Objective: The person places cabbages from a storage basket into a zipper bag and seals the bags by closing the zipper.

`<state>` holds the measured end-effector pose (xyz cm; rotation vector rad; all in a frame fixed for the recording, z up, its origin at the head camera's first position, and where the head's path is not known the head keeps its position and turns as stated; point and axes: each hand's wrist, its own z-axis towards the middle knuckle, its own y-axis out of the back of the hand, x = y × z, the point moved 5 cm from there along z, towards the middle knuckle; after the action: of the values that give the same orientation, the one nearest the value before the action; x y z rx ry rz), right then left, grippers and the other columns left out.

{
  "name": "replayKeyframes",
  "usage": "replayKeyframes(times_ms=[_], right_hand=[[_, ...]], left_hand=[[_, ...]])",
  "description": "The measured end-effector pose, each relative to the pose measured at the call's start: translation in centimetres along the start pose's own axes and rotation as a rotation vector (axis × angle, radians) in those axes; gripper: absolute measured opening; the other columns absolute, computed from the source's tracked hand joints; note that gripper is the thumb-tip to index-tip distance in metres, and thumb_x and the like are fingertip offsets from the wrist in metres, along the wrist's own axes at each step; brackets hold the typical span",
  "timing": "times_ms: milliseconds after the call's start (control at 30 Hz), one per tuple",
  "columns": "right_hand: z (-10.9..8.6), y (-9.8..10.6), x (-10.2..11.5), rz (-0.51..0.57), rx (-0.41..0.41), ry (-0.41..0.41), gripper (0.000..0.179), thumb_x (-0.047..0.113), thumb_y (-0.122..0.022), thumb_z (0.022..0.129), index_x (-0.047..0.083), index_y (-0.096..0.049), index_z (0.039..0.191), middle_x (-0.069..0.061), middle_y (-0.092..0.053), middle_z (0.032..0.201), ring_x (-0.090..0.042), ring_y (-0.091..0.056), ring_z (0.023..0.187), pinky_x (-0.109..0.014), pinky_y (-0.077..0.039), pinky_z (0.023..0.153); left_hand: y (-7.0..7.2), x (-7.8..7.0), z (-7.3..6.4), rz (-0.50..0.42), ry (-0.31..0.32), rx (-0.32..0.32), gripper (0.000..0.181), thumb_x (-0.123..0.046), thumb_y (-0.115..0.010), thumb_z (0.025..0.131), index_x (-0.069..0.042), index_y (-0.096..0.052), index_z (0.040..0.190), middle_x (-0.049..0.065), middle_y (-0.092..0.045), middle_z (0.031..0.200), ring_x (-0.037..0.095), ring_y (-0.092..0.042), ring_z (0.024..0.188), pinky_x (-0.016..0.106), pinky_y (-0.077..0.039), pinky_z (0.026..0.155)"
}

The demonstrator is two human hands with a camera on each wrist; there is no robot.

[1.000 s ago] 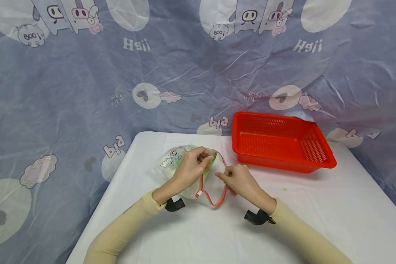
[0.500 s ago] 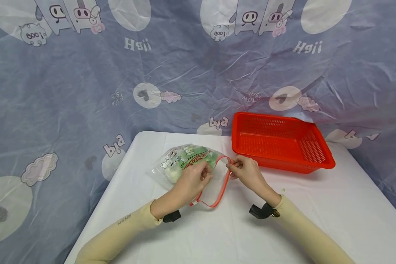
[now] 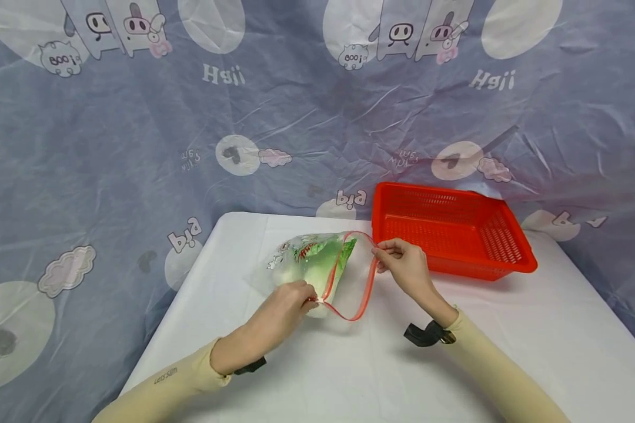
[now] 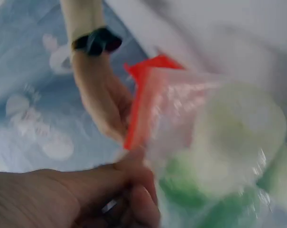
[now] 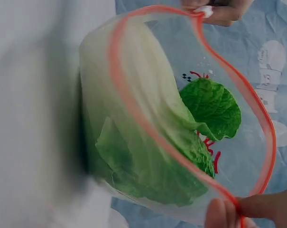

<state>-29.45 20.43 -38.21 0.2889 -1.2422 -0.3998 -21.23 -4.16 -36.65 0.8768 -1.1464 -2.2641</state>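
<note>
A clear zip bag (image 3: 280,264) with printed pictures and a red zip edge (image 3: 368,291) lies on its side, mouth gaping to the right. Inside sits leafy green lettuce (image 5: 152,123), its pale part toward the near side in the right wrist view. My left hand (image 3: 277,317) pinches the near corner of the mouth, beside the white slider (image 5: 206,11). At the far right side of the mouth, my right hand (image 3: 406,267) pinches the red edge between thumb and fingers. Rounded pale ends (image 4: 240,128) show through the plastic in the blurred left wrist view.
A red perforated plastic basket (image 3: 455,264) stands at the back right, just behind my right hand. White cloth (image 3: 349,376) covers the table. A patterned blue-grey curtain (image 3: 296,106) hangs behind it. Black straps (image 3: 428,333) circle both wrists.
My left hand has come down from the far side of the bag to the near corner by the slider. My right hand has moved slightly right, and the mouth is spread wider.
</note>
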Motion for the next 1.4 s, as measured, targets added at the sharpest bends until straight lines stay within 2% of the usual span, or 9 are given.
replayKeyframes(times_ms=[133, 300, 400, 533, 667, 833, 1133, 1200, 1400], right_hand=[[0.8, 2.1, 1.6, 0.007, -0.099, 0.056, 0.027, 0.028, -0.072, 0.088, 0.003, -0.068, 0.098, -0.018, -0.070, 0.080, -0.021, -0.065, 0.060, -0.024, -0.054, 0.054], [2.1, 4.1, 3.6, 0.104, -0.117, 0.098, 0.025, 0.019, -0.061, 0.095, -0.004, -0.064, 0.104, -0.015, -0.065, 0.079, -0.023, -0.063, 0.062, -0.024, -0.055, 0.057], [2.6, 4.7, 4.5, 0.163, -0.098, 0.080, 0.025, 0.015, -0.052, 0.098, -0.007, -0.062, 0.106, -0.008, -0.065, 0.080, -0.021, -0.064, 0.065, -0.025, -0.057, 0.061], [2.7, 4.4, 5.0, 0.212, -0.044, 0.034, 0.027, 0.013, -0.051, 0.096, -0.009, -0.061, 0.109, -0.007, -0.065, 0.081, -0.017, -0.066, 0.067, -0.025, -0.059, 0.068], [2.5, 3.8, 4.9, 0.230, -0.019, 0.015, 0.028, 0.013, -0.057, 0.094, -0.009, -0.062, 0.111, -0.008, -0.067, 0.083, -0.014, -0.069, 0.070, -0.022, -0.058, 0.074], [2.5, 3.9, 4.7, 0.287, -0.027, 0.011, 0.032, 0.014, -0.064, 0.093, -0.010, -0.060, 0.114, -0.010, -0.069, 0.087, -0.014, -0.071, 0.071, -0.026, -0.057, 0.076], [2.9, 4.2, 4.3, 0.324, -0.029, 0.052, 0.036, 0.013, -0.065, 0.092, -0.014, -0.058, 0.115, -0.008, -0.071, 0.084, -0.017, -0.072, 0.073, -0.027, -0.058, 0.074], [3.1, 4.3, 4.2, 0.335, -0.045, 0.046, 0.035, 0.013, -0.065, 0.092, -0.014, -0.058, 0.114, -0.007, -0.071, 0.084, -0.018, -0.072, 0.073, -0.028, -0.058, 0.074], [3.5, 4.7, 3.5, 0.369, -0.107, 0.025, 0.033, 0.016, -0.067, 0.091, -0.009, -0.063, 0.112, -0.006, -0.071, 0.083, -0.015, -0.071, 0.071, -0.030, -0.059, 0.071]], left_hand=[[3.4, 2.1, 2.0, -0.275, 0.076, -0.018, 0.004, -0.008, -0.075, 0.082, -0.005, -0.075, 0.086, 0.002, -0.070, 0.078, 0.006, -0.060, 0.066, 0.018, -0.050, 0.056], [6.9, 5.1, 4.5, -0.421, 0.142, -0.095, 0.009, -0.013, -0.073, 0.085, -0.010, -0.077, 0.092, 0.001, -0.070, 0.079, 0.010, -0.061, 0.064, 0.024, -0.052, 0.058], [7.9, 6.7, 5.8, -0.499, 0.144, -0.118, 0.010, -0.019, -0.072, 0.087, -0.013, -0.076, 0.093, 0.003, -0.070, 0.081, 0.016, -0.063, 0.068, 0.027, -0.054, 0.063], [6.9, 7.9, 6.4, -0.577, 0.194, -0.020, 0.016, -0.032, -0.072, 0.086, -0.018, -0.074, 0.093, 0.003, -0.070, 0.082, 0.022, -0.065, 0.071, 0.031, -0.054, 0.065], [4.8, 7.1, 5.4, -0.586, 0.209, 0.140, 0.024, -0.040, -0.078, 0.080, -0.020, -0.068, 0.090, 0.000, -0.069, 0.082, 0.023, -0.064, 0.072, 0.031, -0.053, 0.063], [3.7, 5.6, 4.9, -0.599, 0.155, 0.172, 0.018, -0.027, -0.078, 0.082, -0.018, -0.065, 0.091, -0.001, -0.068, 0.082, 0.017, -0.066, 0.074, 0.029, -0.056, 0.066], [3.7, 7.2, 5.0, -0.670, 0.230, 0.062, 0.005, -0.012, -0.071, 0.087, -0.011, -0.072, 0.091, 0.005, -0.072, 0.081, 0.030, -0.069, 0.074, 0.031, -0.058, 0.070], [4.3, 7.7, 5.1, -0.648, 0.221, -0.024, 0.006, -0.014, -0.070, 0.088, -0.010, -0.072, 0.093, 0.006, -0.072, 0.082, 0.025, -0.069, 0.073, 0.029, -0.057, 0.068], [8.3, 9.0, 5.8, -0.519, 0.189, -0.419, 0.017, -0.024, -0.071, 0.088, -0.008, -0.072, 0.095, 0.008, -0.071, 0.086, 0.016, -0.063, 0.075, 0.025, -0.050, 0.069]])
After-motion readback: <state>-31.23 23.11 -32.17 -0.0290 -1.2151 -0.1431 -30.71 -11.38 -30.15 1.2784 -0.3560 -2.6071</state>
